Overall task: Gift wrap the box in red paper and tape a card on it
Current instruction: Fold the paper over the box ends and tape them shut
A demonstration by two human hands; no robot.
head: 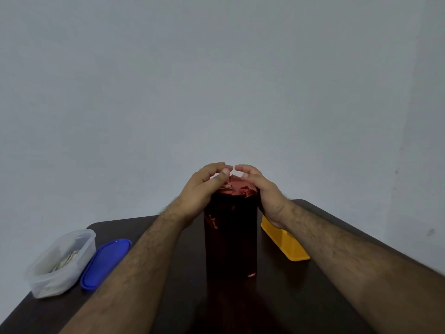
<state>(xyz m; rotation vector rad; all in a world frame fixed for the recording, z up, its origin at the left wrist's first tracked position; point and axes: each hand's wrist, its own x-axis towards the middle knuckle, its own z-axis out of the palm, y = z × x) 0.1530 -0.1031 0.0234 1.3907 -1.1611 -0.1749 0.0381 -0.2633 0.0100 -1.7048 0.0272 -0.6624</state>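
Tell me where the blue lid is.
In the head view, the blue lid lies on the dark table, left side, between the clear container and the left forearm.

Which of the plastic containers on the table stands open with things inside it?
The clear plastic tub at the left edge: it has no lid on and holds pale items. Its blue lid lies beside it. The yellow container shows no opening.
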